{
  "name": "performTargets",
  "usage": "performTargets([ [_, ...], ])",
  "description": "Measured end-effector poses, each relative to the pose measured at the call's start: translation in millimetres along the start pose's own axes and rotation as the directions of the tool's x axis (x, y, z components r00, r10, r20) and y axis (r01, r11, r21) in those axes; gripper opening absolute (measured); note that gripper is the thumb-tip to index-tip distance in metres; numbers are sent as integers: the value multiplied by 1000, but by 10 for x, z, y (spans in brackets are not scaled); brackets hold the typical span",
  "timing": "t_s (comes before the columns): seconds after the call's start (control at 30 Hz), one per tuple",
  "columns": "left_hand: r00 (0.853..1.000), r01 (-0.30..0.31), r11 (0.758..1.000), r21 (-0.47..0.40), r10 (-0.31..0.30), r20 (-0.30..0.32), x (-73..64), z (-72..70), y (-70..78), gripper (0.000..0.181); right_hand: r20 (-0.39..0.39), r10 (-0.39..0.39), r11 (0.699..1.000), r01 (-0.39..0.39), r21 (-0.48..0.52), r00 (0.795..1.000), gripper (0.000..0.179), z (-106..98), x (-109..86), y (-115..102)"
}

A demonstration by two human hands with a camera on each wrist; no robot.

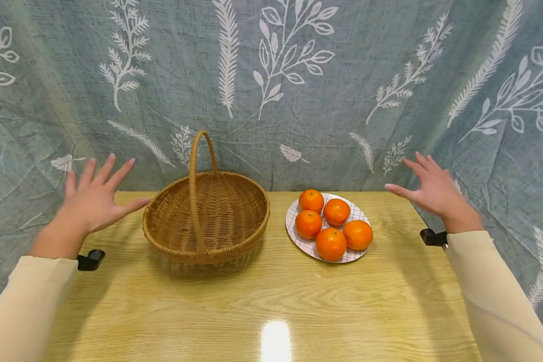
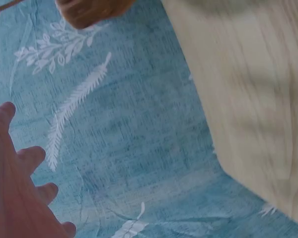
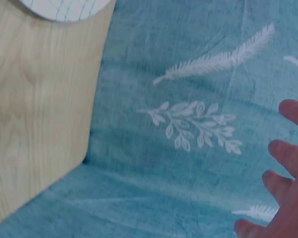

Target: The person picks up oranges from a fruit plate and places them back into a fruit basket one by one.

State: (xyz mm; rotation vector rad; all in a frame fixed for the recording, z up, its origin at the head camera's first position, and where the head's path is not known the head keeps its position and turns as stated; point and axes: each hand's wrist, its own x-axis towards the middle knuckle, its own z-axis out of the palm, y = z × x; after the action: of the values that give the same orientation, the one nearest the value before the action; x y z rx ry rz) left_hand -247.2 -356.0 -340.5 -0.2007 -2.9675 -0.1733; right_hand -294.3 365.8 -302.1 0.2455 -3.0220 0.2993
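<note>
My left hand (image 1: 92, 203) is raised at the left with its fingers spread and holds nothing. Its thumb tip appears beside the rim of a brown wicker basket (image 1: 226, 211); whether they touch, I cannot tell. The basket has one tall arched handle, and no contents show inside. To its right, a white plate with a grid pattern (image 1: 300, 245) bears several oranges (image 1: 331, 244). My right hand (image 1: 436, 193) hovers at the far right, fingers extended, apart from the plate. In the wrist views, the fingers of the left hand (image 2: 15, 183) and right hand (image 3: 288, 183) show only partly.
Both things stand near the back of a light wooden table (image 1: 235, 311). Blue-grey cloth (image 1: 172, 75) with white leaf prints hangs behind the table and along both sides. A dark wrist device (image 1: 90, 260) sits at the left cuff, and another (image 1: 432, 237) at the right.
</note>
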Motion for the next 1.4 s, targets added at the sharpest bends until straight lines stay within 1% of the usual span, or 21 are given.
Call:
performTargets([
  [0.1,1000,-6,1000,-29,5,-11,-34,55,38,97,-6,-14,999,14,31,1000,99,67,-65,-39],
  [0.2,1000,-13,996,-92,11,-27,-70,118,72,94,-19,-34,995,36,93,999,96,143,-138,-83],
  [0.3,999,-25,981,-190,16,-44,-111,195,101,90,-46,-61,979,69,192,997,91,281,-216,-117],
  [0.37,997,-44,962,-268,27,-67,-146,250,118,87,-73,-76,963,92,253,994,87,427,-270,-136],
  [0.43,994,-71,938,-340,38,-101,-183,307,133,84,-102,-88,948,115,297,991,84,602,-324,-150],
  [0.53,983,-131,897,-423,61,-175,-231,387,153,79,-138,-101,922,144,358,985,79,853,-404,-169],
  [0.57,980,-143,882,-449,63,-190,-244,411,158,78,-150,-106,913,156,378,983,78,920,-428,-179],
  [0.63,979,-142,860,-491,51,-195,-268,463,167,75,-168,-113,893,174,415,979,75,1029,-465,-197],
  [0.67,981,-136,848,-511,43,-189,-280,486,173,74,-174,-116,882,182,435,978,74,1071,-482,-208],
  [0.8,991,-94,788,-609,17,-132,-327,575,189,69,-172,-124,848,195,493,977,70,1202,-537,-249],
  [0.87,993,-91,757,-647,22,-114,-347,615,199,67,-158,-125,833,190,520,979,69,1268,-559,-258],
  [0.9,994,-87,745,-662,23,-105,-356,634,205,67,-151,-124,828,186,530,981,70,1304,-568,-259],
  [0.97,995,-85,732,-676,27,-96,-372,676,202,66,-138,-122,812,179,555,983,70,1368,-573,-268],
  [1.03,995,-91,708,-700,38,-90,-381,718,201,65,-123,-122,791,171,588,985,72,1422,-577,-275],
  [1.13,994,-106,659,-744,58,-90,-381,777,197,64,-107,-121,745,162,647,987,76,1486,-576,-286],
  [1.17,994,-107,638,-762,67,-83,-379,790,196,63,-99,-120,730,156,666,988,77,1501,-573,-288],
  [1.2,994,-108,621,-777,76,-77,-379,800,196,63,-93,-121,718,152,679,988,78,1513,-568,-290],
  [1.23,994,-107,609,-786,82,-72,-378,810,196,63,-87,-118,709,145,690,989,79,1525,-563,-293],
  [1.33,993,-105,566,-818,104,-56,-372,846,197,61,-62,-119,699,128,703,991,80,1546,-546,-303],
  [1.37,992,-108,544,-832,112,-56,-367,858,200,61,-56,-120,699,125,704,991,81,1549,-540,-306],
  [1.4,991,-113,514,-850,122,-58,-363,870,204,60,-51,-121,702,121,702,991,81,1553,-535,-309],
])
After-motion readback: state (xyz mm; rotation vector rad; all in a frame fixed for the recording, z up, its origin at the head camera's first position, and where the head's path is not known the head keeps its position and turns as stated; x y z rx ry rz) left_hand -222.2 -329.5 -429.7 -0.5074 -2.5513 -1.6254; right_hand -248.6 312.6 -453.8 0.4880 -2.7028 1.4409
